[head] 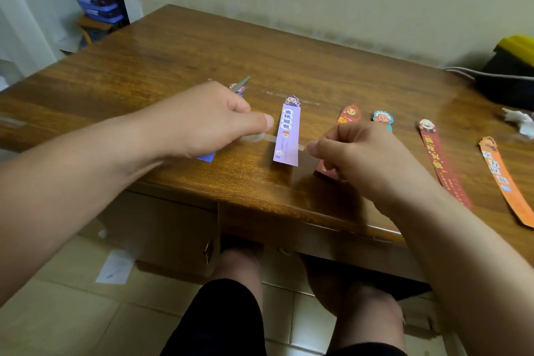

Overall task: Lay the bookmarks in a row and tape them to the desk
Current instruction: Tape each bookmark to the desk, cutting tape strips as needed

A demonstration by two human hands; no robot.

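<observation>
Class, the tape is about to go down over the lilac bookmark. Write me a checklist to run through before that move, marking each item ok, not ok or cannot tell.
1. The tape strip crosses the lilac bookmark from side to side: ok.
2. The right hand pinches the strip's free end: ok.
3. The left hand holds the tape roll: ok.
4. Cutter within reach: a grey blade tip sticks out past the left hand: ok.
5. The lilac bookmark lies flat on the desk: cannot tell.
6. Row straight: the dark red bookmark and the orange bookmark look slanted: not ok.
</observation>
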